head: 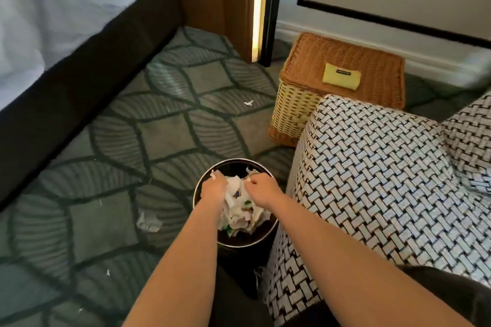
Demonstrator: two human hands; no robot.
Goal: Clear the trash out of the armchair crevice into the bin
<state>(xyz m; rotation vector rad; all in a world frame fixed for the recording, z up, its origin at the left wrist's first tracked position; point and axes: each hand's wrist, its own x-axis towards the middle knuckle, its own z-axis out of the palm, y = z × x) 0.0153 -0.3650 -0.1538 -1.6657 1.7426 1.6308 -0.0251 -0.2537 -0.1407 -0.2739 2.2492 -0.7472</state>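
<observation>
A round black bin (pixel 240 240) stands on the carpet beside the armchair (pixel 372 180), which has a black-and-white woven pattern. The bin is heaped with crumpled paper trash (pixel 240 210). Both my hands are over the bin's mouth. My left hand (pixel 214 188) presses down on the left of the heap, a paper scrap sticking out at its fingertips. My right hand (pixel 261 188) has curled fingers that pinch a white scrap at the top of the heap.
A crumpled clear wrapper (pixel 148 221) lies on the patterned carpet left of the bin, and small white scraps (pixel 249 103) lie farther out. A wicker basket (pixel 337 85) with a yellow pouch stands behind the armchair. A bed (pixel 53 61) runs along the left.
</observation>
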